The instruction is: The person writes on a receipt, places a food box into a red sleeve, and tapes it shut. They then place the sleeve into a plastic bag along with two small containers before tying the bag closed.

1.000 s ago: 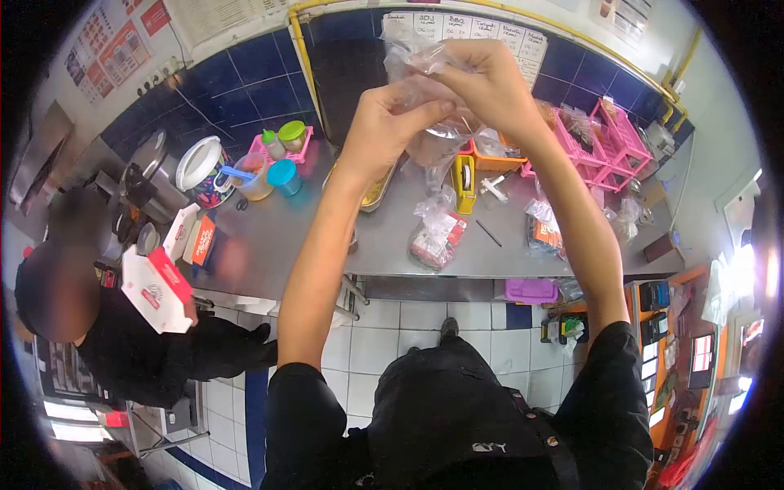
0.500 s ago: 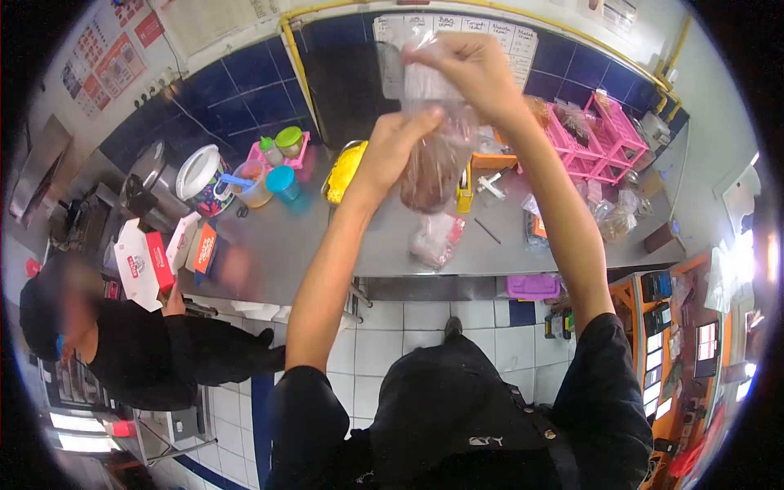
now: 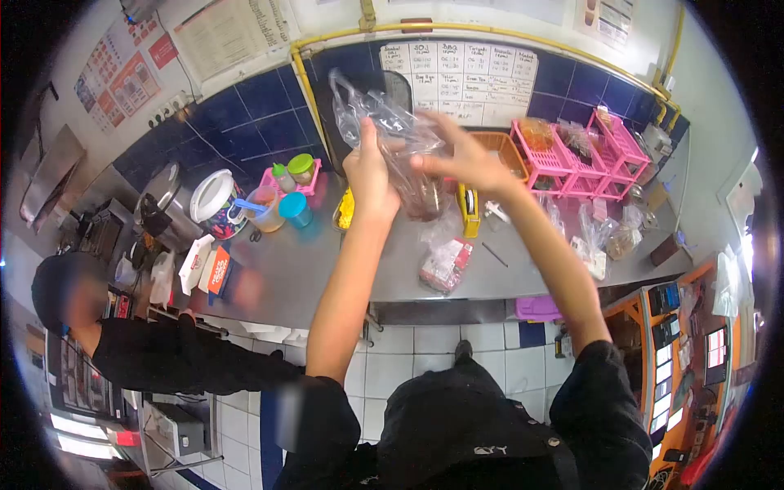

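Observation:
A clear plastic bag [image 3: 423, 196] with dark brown contents hangs tilted above the counter, its loose top fanning out to the upper left. My left hand [image 3: 372, 175] grips it around the side, thumb pointing up. At the bag's right side, my right hand [image 3: 469, 162] has its thumb and fingers apart, slightly blurred, with the fingertips overlapping the plastic. Below the bag, a clear packet with red and white print [image 3: 443, 265] lies on the steel counter [image 3: 392, 282]. Just behind the right wrist stands a yellow tape dispenser [image 3: 469, 211].
Pink racks [image 3: 572, 167] holding bags stand at the back right, beside an orange basket [image 3: 498, 151]. A blue-lidded cup [image 3: 295, 210], a white-lidded tub [image 3: 214, 196] and a yellow-filled tray [image 3: 345, 211] are at left. A co-worker [image 3: 163, 355] stands left, near open boxes [image 3: 214, 269].
My right hand has come down from the bag's raised top and spread its fingers. The bag's top now flops left, and my left hand holds its side. The co-worker's box has moved lower.

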`<state>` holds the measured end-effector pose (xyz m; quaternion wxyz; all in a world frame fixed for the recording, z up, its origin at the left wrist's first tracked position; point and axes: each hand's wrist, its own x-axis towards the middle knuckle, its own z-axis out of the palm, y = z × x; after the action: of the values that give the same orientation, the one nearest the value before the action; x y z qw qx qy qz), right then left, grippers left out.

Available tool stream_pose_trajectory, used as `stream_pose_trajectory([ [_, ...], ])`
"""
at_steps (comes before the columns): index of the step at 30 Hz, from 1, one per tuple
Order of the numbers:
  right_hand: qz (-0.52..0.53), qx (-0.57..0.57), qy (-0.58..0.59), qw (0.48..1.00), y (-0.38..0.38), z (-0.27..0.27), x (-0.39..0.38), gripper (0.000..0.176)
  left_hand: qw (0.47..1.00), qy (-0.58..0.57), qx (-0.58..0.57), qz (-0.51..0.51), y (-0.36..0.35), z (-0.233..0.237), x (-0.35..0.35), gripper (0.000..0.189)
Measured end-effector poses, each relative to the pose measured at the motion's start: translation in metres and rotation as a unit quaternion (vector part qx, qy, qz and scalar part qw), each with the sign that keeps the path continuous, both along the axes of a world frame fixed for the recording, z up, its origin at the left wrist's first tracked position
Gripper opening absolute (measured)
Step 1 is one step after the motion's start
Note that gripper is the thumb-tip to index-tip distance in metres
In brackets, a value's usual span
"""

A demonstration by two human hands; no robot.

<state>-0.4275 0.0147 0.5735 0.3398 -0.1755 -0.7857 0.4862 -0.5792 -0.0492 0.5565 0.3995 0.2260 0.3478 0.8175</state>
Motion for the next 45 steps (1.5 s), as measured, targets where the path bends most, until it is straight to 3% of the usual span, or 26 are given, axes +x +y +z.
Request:
stream_pose_trajectory([
  [2,-0.021,-0.03,-0.011,0.999,-0.005,-0.013,-0.004,0.086,0.999,0.04,0.004,-0.015,0.006,0.007,-0.004,0.049],
  [4,0.048,-0.166,0.092,0.981,0.004,-0.034,-0.012,0.08,0.987,0.155,0.006,-0.033,0.011,0.013,-0.008,0.055],
  [5,0.049,-0.167,0.095,0.98,0.006,-0.033,-0.011,0.08,0.987,0.158,0.005,-0.032,0.008,0.02,-0.01,0.055],
  [8,0.101,-0.091,0.016,0.991,0.015,-0.027,-0.006,0.068,0.888,0.46,-0.008,0.003,0.008,0.032,-0.028,0.057],
  [9,0.106,-0.093,0.016,0.99,0.015,-0.019,-0.004,0.068,0.888,0.46,-0.012,0.007,0.007,0.036,-0.029,0.057],
  [11,0.131,0.036,-0.128,0.982,0.018,-0.003,0.0,0.073,0.845,0.533,0.018,-0.031,0.008,0.045,-0.03,0.053],
  [12,0.108,0.073,-0.098,0.986,0.021,-0.008,-0.003,0.084,0.852,0.522,0.006,-0.03,0.01,0.049,-0.034,0.053],
  [15,0.06,0.077,-0.217,0.971,0.007,0.016,0.003,0.092,0.796,0.6,0.07,0.037,0.011,0.05,-0.026,0.052],
  [16,0.139,0.136,-0.172,0.966,-0.007,0.032,0.011,0.078,0.79,0.61,0.07,0.005,0.017,0.044,-0.031,0.05],
  [17,0.142,0.132,-0.172,0.966,-0.007,0.027,0.006,0.078,0.791,0.608,0.065,0.004,0.014,0.044,-0.028,0.05],
  [19,0.028,-0.007,-0.18,0.983,-0.007,0.006,-0.007,0.071,0.835,0.535,0.107,-0.069,0.008,0.042,-0.024,0.045],
  [20,0.044,0.024,-0.082,0.995,-0.013,-0.003,-0.021,0.068,0.843,0.519,0.05,-0.131,0.004,0.042,-0.03,0.043],
  [21,0.042,-0.058,-0.073,0.995,-0.017,-0.007,-0.02,0.062,0.847,0.513,0.041,-0.131,0.004,0.035,-0.035,0.043],
  [25,0.07,-0.06,-0.024,0.995,-0.003,-0.019,-0.036,0.044,0.899,0.402,0.067,-0.161,-0.006,0.004,-0.052,0.047],
  [27,0.017,-0.122,-0.02,0.992,0.0,-0.017,-0.037,0.035,0.964,0.208,0.005,-0.167,-0.018,-0.022,-0.06,0.055],
  [29,0.037,-0.081,0.031,0.996,-0.003,-0.011,-0.034,0.03,0.95,0.09,-0.08,-0.288,-0.029,-0.05,-0.059,0.057],
  [30,0.013,-0.053,-0.002,0.999,-0.008,-0.005,-0.031,0.029,0.951,0.087,-0.072,-0.287,-0.027,-0.059,-0.054,0.057],
  [32,0.021,0.033,-0.008,0.999,0.002,-0.016,-0.035,0.026,0.957,0.046,0.073,-0.278,-0.025,-0.073,-0.042,0.049],
  [33,0.021,0.031,-0.012,0.999,0.008,-0.023,-0.037,0.026,0.957,0.041,0.073,-0.278,-0.027,-0.075,-0.041,0.049],
  [34,0.025,0.236,0.012,0.971,0.015,-0.027,-0.038,0.024,0.959,0.077,0.074,-0.261,-0.026,-0.074,-0.042,0.046],
  [35,0.027,0.431,0.037,0.901,0.016,-0.026,-0.038,0.022,0.96,0.116,0.075,-0.245,-0.026,-0.073,-0.043,0.044],
  [36,0.026,0.432,0.038,0.901,0.015,-0.025,-0.036,0.022,0.959,0.117,0.077,-0.245,-0.025,-0.071,-0.044,0.044],
  [38,0.006,0.283,-0.015,0.959,0.008,-0.025,-0.031,0.02,0.961,0.15,0.069,-0.224,-0.026,-0.07,-0.045,0.044],
  [41,-0.04,0.151,-0.074,0.985,-0.016,-0.003,-0.026,0.016,0.95,0.139,0.062,-0.273,-0.023,-0.069,-0.054,0.046],
  [42,-0.019,0.109,-0.018,0.994,-0.015,-0.006,-0.026,0.015,0.95,0.138,0.061,-0.274,-0.023,-0.069,-0.054,0.046],
  [45,0.007,-0.004,-0.038,0.999,-0.018,-0.003,-0.023,0.019,0.947,0.102,0.067,-0.297,-0.025,-0.069,-0.051,0.047],
])
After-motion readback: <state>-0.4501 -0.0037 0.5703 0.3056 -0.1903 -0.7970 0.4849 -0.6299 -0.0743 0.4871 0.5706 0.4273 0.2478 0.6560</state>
